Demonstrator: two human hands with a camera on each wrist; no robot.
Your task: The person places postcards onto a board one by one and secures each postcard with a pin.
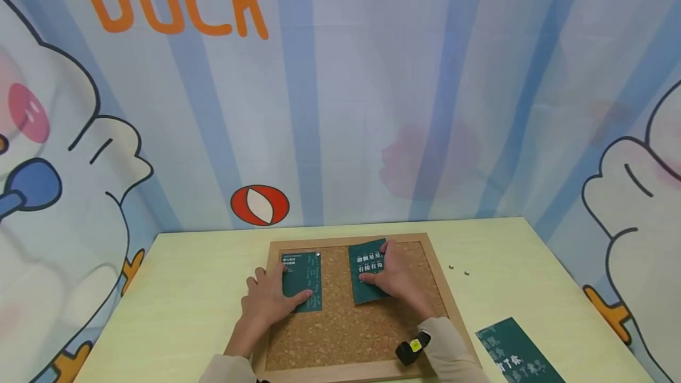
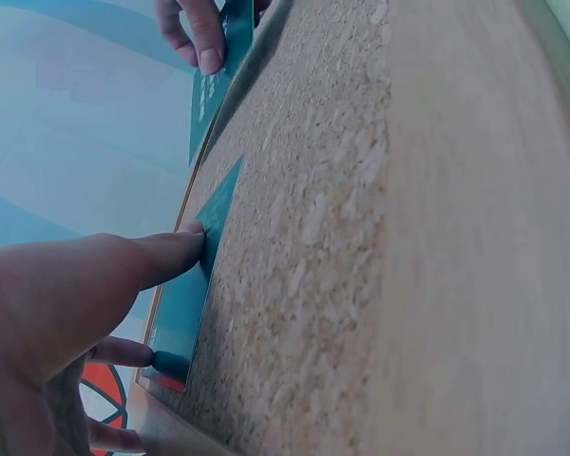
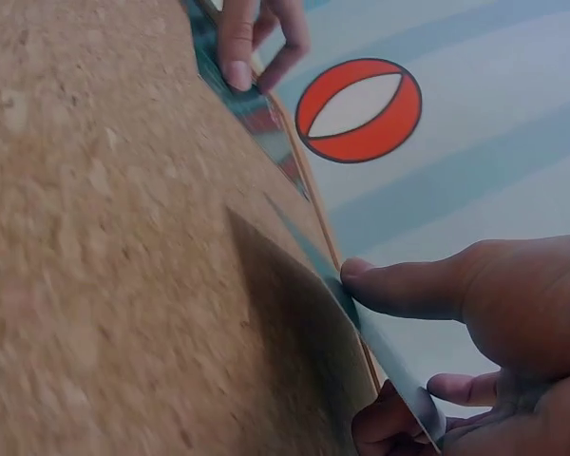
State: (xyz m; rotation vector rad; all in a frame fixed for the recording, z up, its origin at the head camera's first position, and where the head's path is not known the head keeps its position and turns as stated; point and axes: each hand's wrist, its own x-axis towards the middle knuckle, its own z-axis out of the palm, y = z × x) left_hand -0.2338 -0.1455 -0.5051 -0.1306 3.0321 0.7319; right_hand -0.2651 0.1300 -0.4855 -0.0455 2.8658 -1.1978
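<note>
A dark green printed card [image 1: 308,276] lies flat against the wood-framed corkboard [image 1: 335,336], on its upper left part. A small shiny pin head shows at that card's top right corner. My left hand [image 1: 266,300] rests on the card, fingers spread, with the thumb [image 2: 176,255] pressing its face. Over the board's upper right part, my right hand [image 1: 400,279] pinches a second green card [image 1: 364,291] with white characters. That card is tilted and partly raised off the cork, casting a shadow in the right wrist view. The thumb lies on its front; fingers are behind its edge.
Another green card [image 1: 518,350] lies on the pale table [image 1: 191,288] to the right of the board. Two small pins [image 1: 466,273] sit near the board's right edge. A striped cloth backdrop [image 1: 351,105] with cartoon prints rises behind the table.
</note>
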